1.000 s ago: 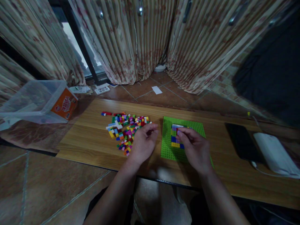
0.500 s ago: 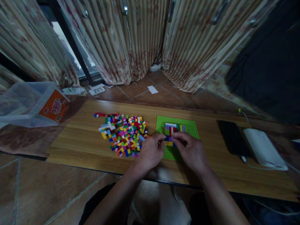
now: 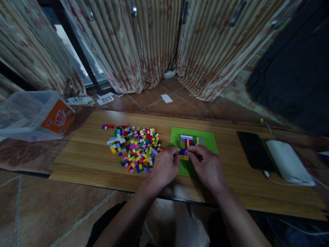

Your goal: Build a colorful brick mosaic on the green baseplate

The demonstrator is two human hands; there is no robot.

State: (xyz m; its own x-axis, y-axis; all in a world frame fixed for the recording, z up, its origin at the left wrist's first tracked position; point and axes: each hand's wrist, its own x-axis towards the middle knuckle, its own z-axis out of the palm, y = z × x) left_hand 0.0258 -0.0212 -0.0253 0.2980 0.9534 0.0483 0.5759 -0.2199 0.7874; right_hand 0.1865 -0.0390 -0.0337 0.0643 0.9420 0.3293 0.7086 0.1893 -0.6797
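Note:
A green studded baseplate [image 3: 210, 139] lies on the wooden table, bearing a low build of toy bricks [image 3: 189, 140] in white, red, blue, yellow and other colours. My left hand [image 3: 166, 163] is closed at the build's left side, fingertips by a blue brick [image 3: 182, 151]; whatever it grips is hidden. From the right, my right hand [image 3: 208, 164] pinches a small purple brick [image 3: 187, 151] against the build's near part. The fingers cover some of the bricks there. Left of the plate spreads a pile of loose coloured bricks [image 3: 140, 149].
On the table [image 3: 82, 154], a black phone [image 3: 254, 151] with a cable and a white pouch-like object [image 3: 289, 163] lie at the right. A clear plastic bin [image 3: 31, 113] with an orange label stands at the far left. Striped curtains [image 3: 149, 44] hang behind.
The view has shifted very slightly. Both hands stay at the same spot on the build, with only a tiny movement of the fingers.

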